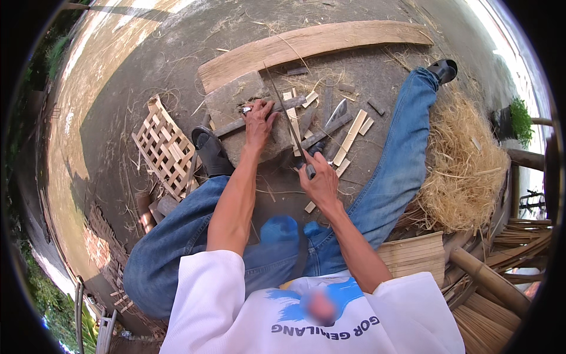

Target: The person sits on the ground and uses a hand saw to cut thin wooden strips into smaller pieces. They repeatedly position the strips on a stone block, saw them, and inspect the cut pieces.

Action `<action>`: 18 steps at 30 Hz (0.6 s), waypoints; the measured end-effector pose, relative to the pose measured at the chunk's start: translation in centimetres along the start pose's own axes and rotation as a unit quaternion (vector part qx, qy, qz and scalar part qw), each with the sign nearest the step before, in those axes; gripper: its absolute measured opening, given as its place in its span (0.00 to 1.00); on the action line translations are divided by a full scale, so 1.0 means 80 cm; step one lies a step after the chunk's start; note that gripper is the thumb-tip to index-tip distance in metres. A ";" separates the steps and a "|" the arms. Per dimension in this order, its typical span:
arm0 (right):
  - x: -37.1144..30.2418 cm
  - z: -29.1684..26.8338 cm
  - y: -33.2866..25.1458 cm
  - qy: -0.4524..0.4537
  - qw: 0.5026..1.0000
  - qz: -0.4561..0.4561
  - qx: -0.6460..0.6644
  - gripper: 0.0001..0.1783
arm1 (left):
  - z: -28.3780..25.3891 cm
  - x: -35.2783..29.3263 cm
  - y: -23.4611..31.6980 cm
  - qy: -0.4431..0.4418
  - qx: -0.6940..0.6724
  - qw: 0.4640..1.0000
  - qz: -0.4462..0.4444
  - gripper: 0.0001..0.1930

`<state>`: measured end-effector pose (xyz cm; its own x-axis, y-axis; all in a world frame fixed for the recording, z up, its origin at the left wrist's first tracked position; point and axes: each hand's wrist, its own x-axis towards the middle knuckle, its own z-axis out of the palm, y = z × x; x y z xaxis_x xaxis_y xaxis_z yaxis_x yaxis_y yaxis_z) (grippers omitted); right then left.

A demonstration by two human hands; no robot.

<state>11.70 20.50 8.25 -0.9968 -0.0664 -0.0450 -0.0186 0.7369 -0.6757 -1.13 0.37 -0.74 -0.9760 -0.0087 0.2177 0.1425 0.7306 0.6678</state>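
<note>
A square stone block [231, 97] lies on the ground between my legs. Across it rests a grey-brown bamboo strip [231, 128], its far end reaching past the block's right edge. My left hand [258, 123] presses down on the strip, fingers curled over it, a ring on one finger. In my right hand [321, 182] is the dark handle of a long narrow saw [289, 121]. Its blade points up and left, crossing the strip just right of my left hand; whether it touches the strip I cannot tell. The teeth are too fine to make out.
Several short bamboo pieces [349, 137] and a knife-like blade [336, 112] lie right of the block. Behind is a long curved plank [318, 46]. A woven bamboo lattice [165, 141] lies left, a heap of shavings [463, 165] right, beside bamboo poles [489, 280].
</note>
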 end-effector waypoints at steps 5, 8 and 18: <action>0.007 0.001 0.015 -0.003 1.000 0.001 0.009 0.26 | 0.012 0.000 0.000 0.003 0.040 0.999 0.002 0.19; -0.059 -0.019 0.015 -0.050 0.998 0.033 0.017 0.25 | 0.010 -0.006 -0.012 0.006 0.033 0.999 -0.016 0.19; -0.050 -0.014 0.016 -0.031 0.999 0.033 0.018 0.26 | 0.014 0.002 -0.018 0.005 0.005 1.000 -0.021 0.19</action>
<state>15.56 22.44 8.36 -0.9891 -0.0602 -0.1343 0.0509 0.7164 -0.6958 -1.70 0.04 -2.45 -0.9794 -0.0453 0.1967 0.1003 0.7365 0.6689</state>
